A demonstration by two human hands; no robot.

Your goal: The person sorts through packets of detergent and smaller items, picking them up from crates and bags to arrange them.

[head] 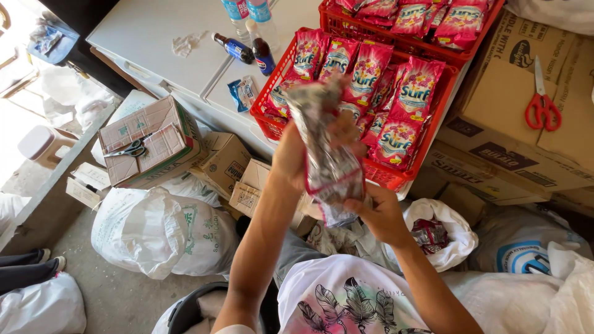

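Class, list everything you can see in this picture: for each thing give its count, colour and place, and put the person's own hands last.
Silver foil sachet strip: one, silver with pink edge, held up in both hands.
Red plastic crates: two, on the white surface, filled with pink sachets.
Red-handled scissors: one, on the brown cardboard boxes at right.
Grey-handled scissors: one, on a taped carton at left.
Dark bottles: two, lying on the white surface.
Clear bottles: two, blue labels, top centre.
White sacks: several, on the floor.
Left hand: grips the strip's middle.
Right hand: holds the strip's lower end.
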